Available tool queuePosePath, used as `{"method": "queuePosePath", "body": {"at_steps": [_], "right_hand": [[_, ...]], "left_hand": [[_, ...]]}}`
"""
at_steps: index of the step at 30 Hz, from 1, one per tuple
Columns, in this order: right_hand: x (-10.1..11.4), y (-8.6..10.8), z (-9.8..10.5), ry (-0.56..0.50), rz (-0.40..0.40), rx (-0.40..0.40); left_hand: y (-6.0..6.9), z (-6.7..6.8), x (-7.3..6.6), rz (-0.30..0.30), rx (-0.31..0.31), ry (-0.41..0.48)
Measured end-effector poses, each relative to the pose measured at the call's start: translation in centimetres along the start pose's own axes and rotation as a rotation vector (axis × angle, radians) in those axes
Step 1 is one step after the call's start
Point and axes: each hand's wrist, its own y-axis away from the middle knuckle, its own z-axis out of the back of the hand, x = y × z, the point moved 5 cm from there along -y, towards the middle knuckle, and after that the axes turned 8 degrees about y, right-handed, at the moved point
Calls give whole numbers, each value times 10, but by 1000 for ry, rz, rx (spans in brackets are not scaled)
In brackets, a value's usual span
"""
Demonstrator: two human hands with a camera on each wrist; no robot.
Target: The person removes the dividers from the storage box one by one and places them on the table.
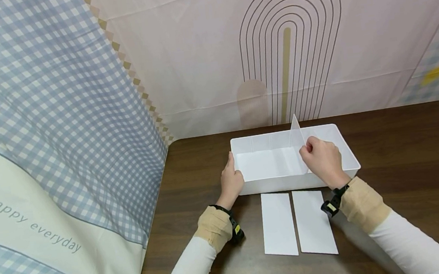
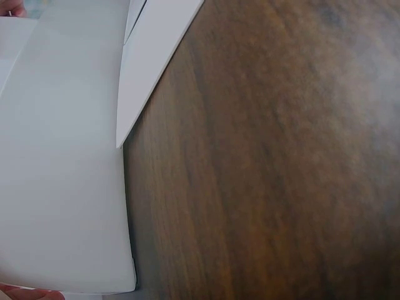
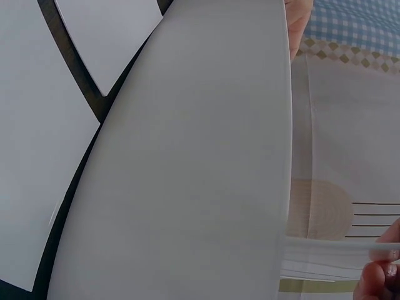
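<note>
Steady the box, gripped at its end in the left hand, and press the divider, pinched in the right hand, squarely down.

To the right of the white box, the table gives wide room for a hand to pass. From above, the left part of the box is reachable. Right of its middle, the upright divider and the right hand obstruct the way. The left hand blocks its left end; close behind hangs a cloth.
</note>
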Motion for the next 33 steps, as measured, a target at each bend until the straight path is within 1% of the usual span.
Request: {"method": "queuePosePath", "body": {"at_steps": [7, 18, 27, 33], "right_hand": [[2, 0, 4, -7, 8, -23], [6, 0, 9, -14, 8, -35], [9, 0, 14, -18, 22, -63], [10, 0, 16, -20, 28, -74]], "left_hand": [[-1, 0, 1, 2, -2, 2], [0, -1, 2, 6, -8, 5], [0, 0, 1, -1, -15, -4], [0, -1, 2, -8, -10, 23]]}}
